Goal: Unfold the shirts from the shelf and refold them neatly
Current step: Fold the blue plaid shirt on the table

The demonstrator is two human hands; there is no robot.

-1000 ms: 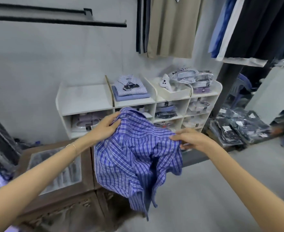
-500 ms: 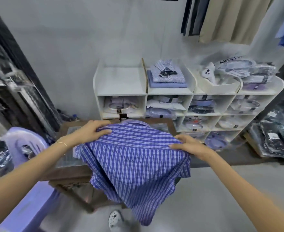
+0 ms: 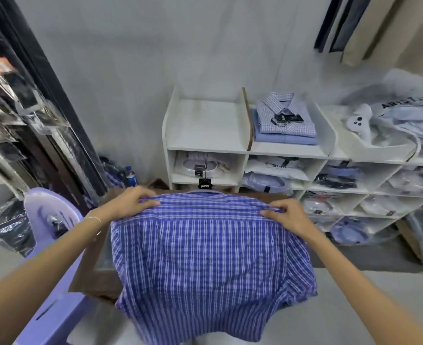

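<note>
So, blue striped shirt lies back-up on the tabletop, hem hanging over the near edge. Left hand & right hand each pinch a shoulder w/ curled fingers. White shelf behind holds two folded shirts; purple chair at left.

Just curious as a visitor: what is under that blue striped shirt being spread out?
The blue striped shirt lies over a brown table with a glass-like top, visible only at the left edge. The rest of the tabletop is covered, and the shirt's hem hangs off the near edge.
</note>
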